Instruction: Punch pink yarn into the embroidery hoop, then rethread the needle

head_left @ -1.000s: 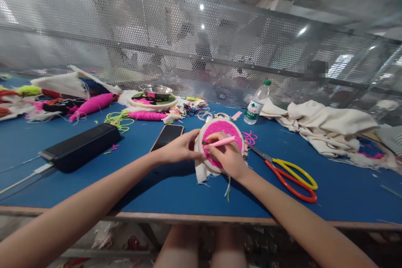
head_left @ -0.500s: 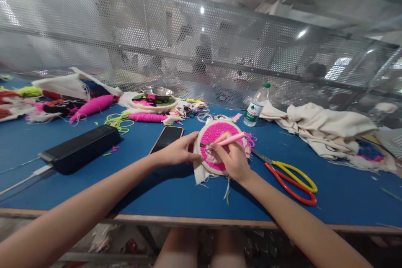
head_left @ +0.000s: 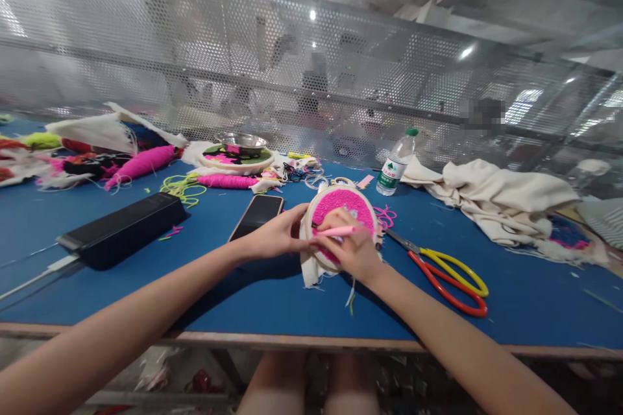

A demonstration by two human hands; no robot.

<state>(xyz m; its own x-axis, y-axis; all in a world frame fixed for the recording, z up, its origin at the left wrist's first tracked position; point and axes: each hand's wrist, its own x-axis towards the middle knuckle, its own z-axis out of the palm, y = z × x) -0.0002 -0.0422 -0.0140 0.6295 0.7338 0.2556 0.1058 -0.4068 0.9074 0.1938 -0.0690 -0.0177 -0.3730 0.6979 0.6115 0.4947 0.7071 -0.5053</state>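
A round embroidery hoop (head_left: pixel 372 211) stretches cream cloth covered largely in bright pink loops, with a small pale patch near its middle. My left hand (head_left: pixel 280 231) grips the hoop's left rim, thumb toward the front and fingers going behind. In my right hand (head_left: pixel 357 253) is a pink-handled punch needle (head_left: pixel 341 231), held like a pen and lying low across the hoop. Its tip is hidden by my fingers. Pink yarn (head_left: pixel 385 216) curls out at the hoop's right side. Loose cloth and threads hang from the front edge.
Scissors (head_left: pixel 440 272) with red and yellow handles lie to the right. A phone (head_left: pixel 257 215) and black power bank (head_left: pixel 121 227) are at left. Behind stand a water bottle (head_left: pixel 395 163) and a metal bowl (head_left: pixel 242 142). Pink yarn (head_left: pixel 143 165) and cream cloth (head_left: pixel 506 188) line the back.
My right hand has shifted slightly left and turned over the hoop. The punch needle's handle has dropped from slanting up to nearly level. My left hand stays on the rim.
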